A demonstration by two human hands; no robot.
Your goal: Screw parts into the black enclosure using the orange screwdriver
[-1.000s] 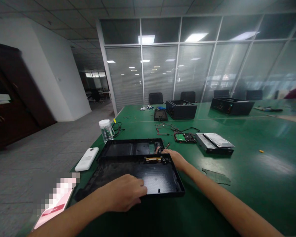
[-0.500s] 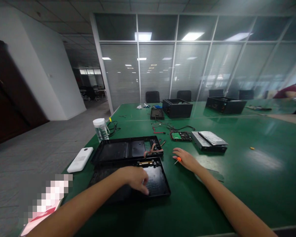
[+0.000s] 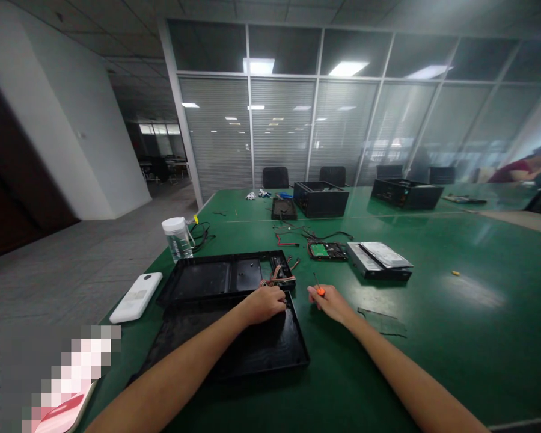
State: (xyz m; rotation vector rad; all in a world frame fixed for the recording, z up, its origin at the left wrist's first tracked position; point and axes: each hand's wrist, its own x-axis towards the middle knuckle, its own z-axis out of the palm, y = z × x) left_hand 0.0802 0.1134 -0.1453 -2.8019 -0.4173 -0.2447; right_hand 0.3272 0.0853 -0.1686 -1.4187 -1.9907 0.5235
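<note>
In the head view, my left hand (image 3: pixel 265 304) is over the far right corner of the near black plastic casing half (image 3: pixel 270 355). Its fingers are curled down, and whatever lies under the fingertips is hidden. My right hand (image 3: pixel 331 305), just right of that casing, grips a small screwdriver (image 3: pixel 320 290) by its orange handle, the thin shaft pointing up. Behind the near half lies the other black casing half (image 3: pixel 207 279), with striped ribbon wires (image 3: pixel 277 276) at its right end.
A green circuit board (image 3: pixel 327 249) and a silver-topped drive box (image 3: pixel 381 261) lie beyond my right hand. A clear bottle (image 3: pixel 178 240) and white device (image 3: pixel 136 297) stand left. A dark mesh piece (image 3: pixel 383 323) lies right. Black computer cases (image 3: pixel 321 199) and a seated person are farther off.
My left hand has moved up from the casing's middle to its far right corner. My right hand has closed around the screwdriver, whose shaft has swung from pointing down-left to pointing up.
</note>
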